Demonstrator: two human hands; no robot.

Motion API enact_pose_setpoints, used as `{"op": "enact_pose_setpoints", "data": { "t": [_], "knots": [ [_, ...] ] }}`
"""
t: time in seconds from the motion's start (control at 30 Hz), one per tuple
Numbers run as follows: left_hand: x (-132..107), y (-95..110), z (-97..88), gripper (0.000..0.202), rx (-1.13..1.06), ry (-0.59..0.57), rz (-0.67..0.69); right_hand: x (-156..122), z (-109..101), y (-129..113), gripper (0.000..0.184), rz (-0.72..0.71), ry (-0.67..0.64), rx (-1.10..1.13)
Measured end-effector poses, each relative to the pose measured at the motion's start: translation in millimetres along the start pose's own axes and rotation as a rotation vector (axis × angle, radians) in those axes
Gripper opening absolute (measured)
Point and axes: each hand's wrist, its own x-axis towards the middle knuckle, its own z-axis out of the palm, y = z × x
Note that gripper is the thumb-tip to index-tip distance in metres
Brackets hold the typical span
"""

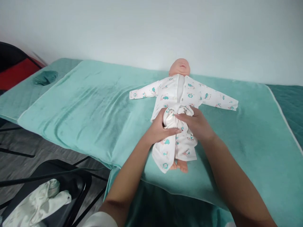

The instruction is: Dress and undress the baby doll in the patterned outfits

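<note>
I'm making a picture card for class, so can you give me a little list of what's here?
doll: baby doll lying face up, arms spread
clothes: white printed shirt, matching trousers, bare feet poking out
left hand: gripping the bunched top of the trousers
right hand: gripping the same bunch
underneath: teal towel
nearby: white cloth on a black chair

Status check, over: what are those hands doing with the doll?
Left hand, right hand both gripping bunched white cloth at waist of doll. Doll flat on teal towel, arms spread. Nothing over the hands.
</note>
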Motion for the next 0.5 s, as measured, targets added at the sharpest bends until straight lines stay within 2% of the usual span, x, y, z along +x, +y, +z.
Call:
{"op": "enact_pose_setpoints", "data": {
  "t": [0.07, 0.2, 0.37, 0.5],
  "knots": [
    [0.4, 1.4, 1.0, 0.070, -0.021, 0.001, -0.065, 0.5, 0.9, 1.3, 0.024, 0.009, 0.010, 0.094],
    [0.2, 6.1, 3.0, 0.046, -0.230, 0.018, -0.166, 2.2, -4.6, 3.9, 0.029, 0.078, -0.097, 0.193],
    [0.1, 10.6, 7.1, 0.039, -0.433, 0.119, -0.181, 5.9, -19.2, 9.9, 0.039, 0.115, -0.222, 0.202],
    [1.0, 10.3, 8.5, 0.039, -0.419, 0.152, -0.141, 6.2, -20.6, 9.9, 0.044, 0.073, -0.226, 0.171]
  ]
}}
